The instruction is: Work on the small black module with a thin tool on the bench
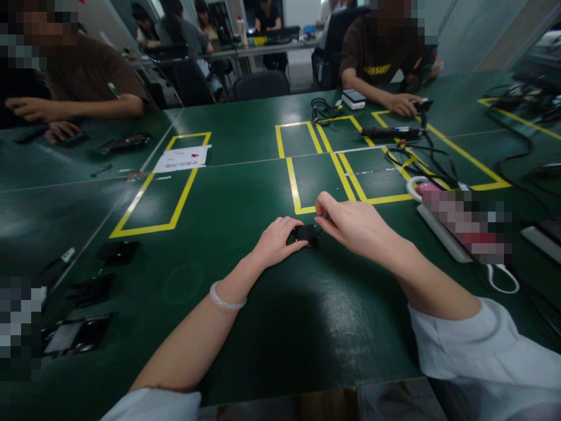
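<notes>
A small black boxy device (306, 233) lies on the green table in front of me. My left hand (280, 241) grips it from the left, thumb along its near side and fingers over its far side. Just to the right, my right hand (346, 222) is closed in a pinch close to the device's right edge. Something thin and dark seems to run between those fingertips and the device, too small to name. A pale bracelet (228, 297) circles my left wrist.
Black parts (117, 251) lie at the left. A paper sheet (183, 158) sits across yellow tape. A pink object (464, 222), a screwdriver-like tool (392, 133) and black cables (438, 158) occupy the right. Co-workers' hands (405, 105) handle things across the table.
</notes>
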`<state>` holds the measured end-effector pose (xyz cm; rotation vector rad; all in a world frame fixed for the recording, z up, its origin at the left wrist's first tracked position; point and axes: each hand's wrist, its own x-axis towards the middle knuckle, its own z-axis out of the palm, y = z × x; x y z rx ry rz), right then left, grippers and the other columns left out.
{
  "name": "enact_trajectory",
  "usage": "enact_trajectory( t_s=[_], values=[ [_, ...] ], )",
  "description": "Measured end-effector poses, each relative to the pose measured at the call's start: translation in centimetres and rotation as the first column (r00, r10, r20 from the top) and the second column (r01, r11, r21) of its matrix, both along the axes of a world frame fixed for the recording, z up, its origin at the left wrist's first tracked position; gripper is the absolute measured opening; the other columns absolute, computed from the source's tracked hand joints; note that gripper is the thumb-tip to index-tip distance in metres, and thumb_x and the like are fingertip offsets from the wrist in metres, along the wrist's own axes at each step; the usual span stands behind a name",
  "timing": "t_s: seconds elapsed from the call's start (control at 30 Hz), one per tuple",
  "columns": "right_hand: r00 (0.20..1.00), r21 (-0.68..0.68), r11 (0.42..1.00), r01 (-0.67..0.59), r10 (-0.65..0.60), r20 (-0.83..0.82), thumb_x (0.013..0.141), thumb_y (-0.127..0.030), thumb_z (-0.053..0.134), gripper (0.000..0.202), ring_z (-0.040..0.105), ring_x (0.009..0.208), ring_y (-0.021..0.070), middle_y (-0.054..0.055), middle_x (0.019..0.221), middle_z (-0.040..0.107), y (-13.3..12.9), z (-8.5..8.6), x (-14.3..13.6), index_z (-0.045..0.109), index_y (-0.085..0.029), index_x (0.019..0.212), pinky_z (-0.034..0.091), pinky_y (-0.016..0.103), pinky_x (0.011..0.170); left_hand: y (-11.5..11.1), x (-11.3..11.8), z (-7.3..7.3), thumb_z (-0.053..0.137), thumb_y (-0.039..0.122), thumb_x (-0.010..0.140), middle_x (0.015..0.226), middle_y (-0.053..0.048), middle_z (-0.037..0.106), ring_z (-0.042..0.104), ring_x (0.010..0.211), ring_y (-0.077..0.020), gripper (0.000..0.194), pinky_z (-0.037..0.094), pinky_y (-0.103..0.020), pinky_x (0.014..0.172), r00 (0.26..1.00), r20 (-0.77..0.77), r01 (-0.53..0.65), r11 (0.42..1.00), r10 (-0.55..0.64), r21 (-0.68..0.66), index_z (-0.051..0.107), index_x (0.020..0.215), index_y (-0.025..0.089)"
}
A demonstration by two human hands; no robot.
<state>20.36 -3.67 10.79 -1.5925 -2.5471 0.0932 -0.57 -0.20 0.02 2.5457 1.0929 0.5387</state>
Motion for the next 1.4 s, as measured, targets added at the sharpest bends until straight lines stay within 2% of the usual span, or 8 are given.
enact_trajectory(
  t_s=[0.27,0.47,0.57,0.7,0.87,1.03,1.17,1.4],
  values=[
    [0.998,0.021,0.999,-0.034,0.034,-0.044,0.09,-0.025,0.041,0.017,0.062,0.073,0.018,0.004,0.089,0.068,-0.15,0.06,0.06,0.047,-0.019,0.105,0.025,0.027,0.054,-0.04,0.07,-0.02,0.054,0.049,0.09,0.105,-0.007,0.06,0.053,0.095,-0.0234,0.037,0.045,-0.037,0.084,1.0,-0.003,0.001,1.0,-0.001,0.005,0.054,0.112,0.019],
    [0.999,-0.003,1.0,0.019,-0.019,0.026,0.095,-0.042,0.037,0.026,0.062,0.07,0.0191,0.004,0.08,0.069,-0.14,0.48,-0.23,0.05,-0.02,0.101,0.024,0.027,0.053,0.01,0.02,-0.13,0.053,0.048,0.09,0.106,-0.007,0.059,0.054,0.096,-0.0237,0.037,0.045,-0.038,0.086,1.0,-0.002,0.001,1.0,-0.001,0.002,0.053,0.114,0.02],
    [0.998,-0.008,1.0,0.026,-0.025,0.058,0.096,-0.036,0.034,0.024,0.062,0.068,0.0193,0.005,0.08,0.069,-0.04,0.38,-0.23,0.051,-0.02,0.103,0.023,0.027,0.052,0.05,-0.02,-0.18,0.053,0.049,0.09,0.106,-0.007,0.06,0.054,0.096,-0.0235,0.037,0.046,-0.038,0.084,1.0,-0.001,-0.002,1.0,0.002,0.002,0.053,0.114,0.019],
    [1.0,0.018,1.0,-0.003,0.003,0.0,0.093,-0.028,0.036,0.022,0.062,0.068,0.0187,0.004,0.084,0.068,-0.12,0.16,-0.11,0.047,-0.018,0.109,0.024,0.027,0.052,0.02,0.0,-0.09,0.053,0.048,0.091,0.107,-0.008,0.06,0.054,0.096,-0.0235,0.037,0.046,-0.038,0.085,1.0,0.009,0.002,1.0,-0.002,-0.001,0.054,0.113,0.019],
    [0.999,0.034,0.999,-0.015,0.016,-0.037,0.091,-0.026,0.039,0.02,0.062,0.071,0.0183,0.004,0.086,0.069,-0.35,0.32,-0.13,0.047,-0.019,0.107,0.026,0.027,0.053,0.0,0.04,-0.01,0.053,0.048,0.09,0.107,-0.008,0.06,0.054,0.096,-0.0237,0.037,0.045,-0.038,0.085,1.0,0.006,0.005,1.0,-0.005,0.0,0.053,0.114,0.019],
    [1.0,0.001,1.0,0.002,-0.002,0.0,0.095,-0.041,0.039,0.025,0.063,0.071,0.0196,0.004,0.081,0.068,-0.21,0.52,-0.28,0.05,-0.02,0.1,0.025,0.027,0.053,0.03,0.04,0.01,0.053,0.048,0.091,0.105,-0.008,0.06,0.053,0.096,-0.0236,0.037,0.045,-0.037,0.084,1.0,-0.002,0.008,1.0,-0.008,-0.006,0.053,0.114,0.019],
    [0.998,0.019,1.0,0.015,-0.016,0.053,0.096,-0.035,0.035,0.023,0.062,0.066,0.0196,0.004,0.078,0.068,0.06,0.17,-0.15,0.051,-0.02,0.103,0.023,0.027,0.052,0.03,0.04,-0.03,0.052,0.049,0.091,0.106,-0.007,0.06,0.053,0.095,-0.0234,0.039,0.045,-0.037,0.084,1.0,-0.004,0.002,1.0,-0.002,-0.003,0.053,0.114,0.019],
    [0.999,0.017,1.0,-0.006,0.006,-0.033,0.091,-0.026,0.039,0.021,0.062,0.069,0.0189,0.003,0.084,0.068,-0.12,0.23,-0.1,0.047,-0.018,0.109,0.025,0.028,0.053,0.05,-0.04,-0.2,0.053,0.049,0.091,0.106,-0.007,0.06,0.053,0.095,-0.0232,0.037,0.044,-0.037,0.084,1.0,0.002,0.006,1.0,-0.006,0.011,0.053,0.113,0.019]
  ],
)
